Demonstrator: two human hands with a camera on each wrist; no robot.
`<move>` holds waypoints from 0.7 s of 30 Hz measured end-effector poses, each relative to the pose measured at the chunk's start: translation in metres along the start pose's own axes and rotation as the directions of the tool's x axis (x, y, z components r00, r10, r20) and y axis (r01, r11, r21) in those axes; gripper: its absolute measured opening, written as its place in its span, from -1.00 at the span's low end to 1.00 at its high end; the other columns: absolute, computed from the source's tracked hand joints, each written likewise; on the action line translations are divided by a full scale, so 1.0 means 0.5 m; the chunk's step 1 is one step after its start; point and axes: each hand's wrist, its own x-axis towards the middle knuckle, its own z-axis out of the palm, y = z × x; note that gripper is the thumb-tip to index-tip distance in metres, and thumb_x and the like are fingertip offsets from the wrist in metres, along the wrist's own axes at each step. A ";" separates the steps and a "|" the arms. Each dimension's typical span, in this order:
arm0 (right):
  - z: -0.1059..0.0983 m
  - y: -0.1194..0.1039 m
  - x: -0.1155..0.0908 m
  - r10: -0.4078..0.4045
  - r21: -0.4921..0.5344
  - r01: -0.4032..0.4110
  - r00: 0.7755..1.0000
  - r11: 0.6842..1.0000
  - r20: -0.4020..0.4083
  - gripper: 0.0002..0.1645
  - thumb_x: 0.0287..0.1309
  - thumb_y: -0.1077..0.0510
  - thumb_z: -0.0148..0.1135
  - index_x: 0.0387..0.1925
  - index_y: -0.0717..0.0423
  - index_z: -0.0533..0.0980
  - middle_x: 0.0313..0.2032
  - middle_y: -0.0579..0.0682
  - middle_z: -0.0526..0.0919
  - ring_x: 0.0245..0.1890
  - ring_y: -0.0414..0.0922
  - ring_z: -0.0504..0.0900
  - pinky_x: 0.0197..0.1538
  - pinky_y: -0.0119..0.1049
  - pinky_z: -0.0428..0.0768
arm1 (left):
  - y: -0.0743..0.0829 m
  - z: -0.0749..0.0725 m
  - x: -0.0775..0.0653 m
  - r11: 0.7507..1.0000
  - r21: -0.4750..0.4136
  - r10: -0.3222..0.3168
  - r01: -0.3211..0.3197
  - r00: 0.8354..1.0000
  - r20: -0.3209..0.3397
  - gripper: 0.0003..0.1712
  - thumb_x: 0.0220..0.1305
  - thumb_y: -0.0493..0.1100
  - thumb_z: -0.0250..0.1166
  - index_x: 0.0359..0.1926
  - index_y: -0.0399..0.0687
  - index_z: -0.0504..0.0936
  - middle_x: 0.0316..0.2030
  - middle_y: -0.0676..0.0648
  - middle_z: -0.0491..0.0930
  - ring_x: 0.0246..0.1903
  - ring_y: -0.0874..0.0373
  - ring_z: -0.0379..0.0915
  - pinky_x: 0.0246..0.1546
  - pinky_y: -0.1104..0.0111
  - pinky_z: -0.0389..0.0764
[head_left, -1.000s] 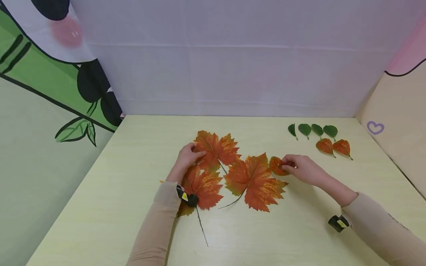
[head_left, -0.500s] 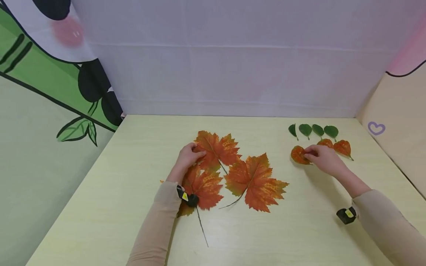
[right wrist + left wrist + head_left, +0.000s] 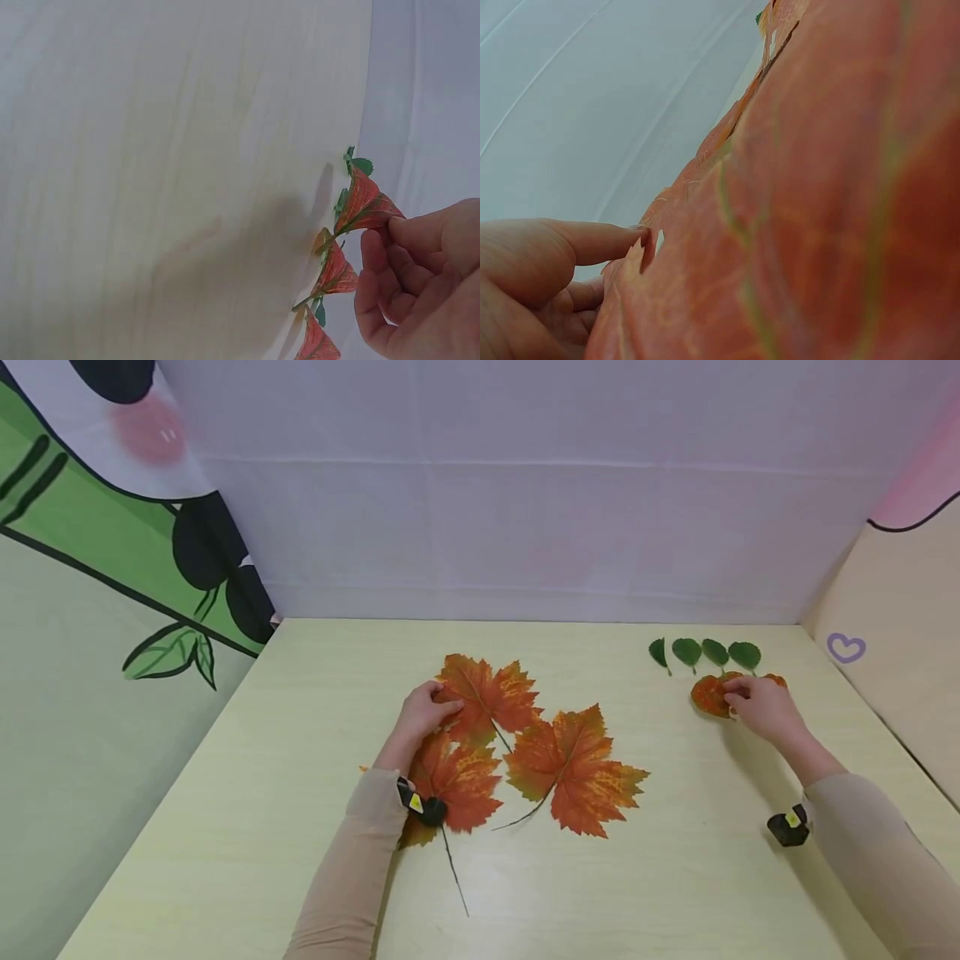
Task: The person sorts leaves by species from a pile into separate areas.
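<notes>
My left hand (image 3: 420,712) pinches the left edge of an orange maple leaf (image 3: 498,697), thumb on top; that leaf fills much of the left wrist view. Two more maple leaves, one at lower left (image 3: 465,785) and one at right (image 3: 581,768), lie close by with thin stems. Between thumb and fingers, my right hand (image 3: 767,706) holds a small orange leaf (image 3: 707,697) above the table. Two similar small leaves, a middle one (image 3: 337,271) and a lower one (image 3: 318,341), show below it in the right wrist view; the hand partly hides them in the head view.
Several small green leaves (image 3: 686,652) form a row at the table's back right. A pale wooden table (image 3: 262,760) meets a lilac cloth backdrop (image 3: 525,543) behind. Printed side panels stand left and right.
My right hand has carried the small orange leaf rightward and back, from beside the right maple leaf to the other small orange leaves. The left hand stays put.
</notes>
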 end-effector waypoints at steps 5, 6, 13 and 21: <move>0.003 0.016 0.015 0.041 0.020 -0.040 0.999 0.999 -0.022 -0.67 0.24 0.24 -0.03 -0.11 0.48 0.42 -0.23 0.42 0.54 -0.35 0.12 0.53 -0.42 -0.33 0.40 | 0.000 -0.001 0.000 1.000 -0.003 -0.003 0.003 1.000 -0.005 -0.49 0.15 -0.09 0.25 0.07 -0.25 0.39 0.00 -0.23 0.45 -0.07 -0.06 0.36 -0.02 0.15 0.40; 0.003 0.017 0.017 0.050 0.029 -0.050 0.998 0.998 -0.023 -0.68 0.23 0.24 -0.03 -0.12 0.47 0.42 -0.23 0.41 0.54 -0.35 0.11 0.53 -0.43 -0.36 0.40 | 0.000 -0.001 0.000 1.000 -0.002 -0.003 0.003 1.000 -0.003 -0.48 0.15 -0.09 0.26 0.07 -0.25 0.39 0.01 -0.23 0.44 -0.07 -0.06 0.36 -0.01 0.15 0.40; 0.015 0.022 0.027 0.084 0.040 -0.081 0.993 0.996 -0.080 -0.72 0.20 0.22 0.00 -0.17 0.40 0.45 -0.28 0.37 0.57 -0.36 0.11 0.52 -0.44 -0.36 0.37 | 0.002 -0.002 -0.001 1.000 0.004 0.004 -0.004 1.000 0.000 -0.47 0.15 -0.08 0.25 0.08 -0.26 0.38 0.01 -0.24 0.45 -0.06 -0.06 0.36 0.01 0.14 0.40; 0.017 0.005 0.024 0.101 0.039 -0.096 0.980 0.995 -0.171 -0.70 0.19 0.20 -0.01 -0.14 0.35 0.46 -0.21 0.36 0.52 -0.27 0.18 0.46 -0.36 -0.18 0.37 | 0.002 -0.003 -0.002 1.000 0.001 0.000 0.000 1.000 0.003 -0.46 0.16 -0.08 0.25 0.09 -0.26 0.38 0.02 -0.24 0.44 -0.06 -0.07 0.35 0.01 0.14 0.40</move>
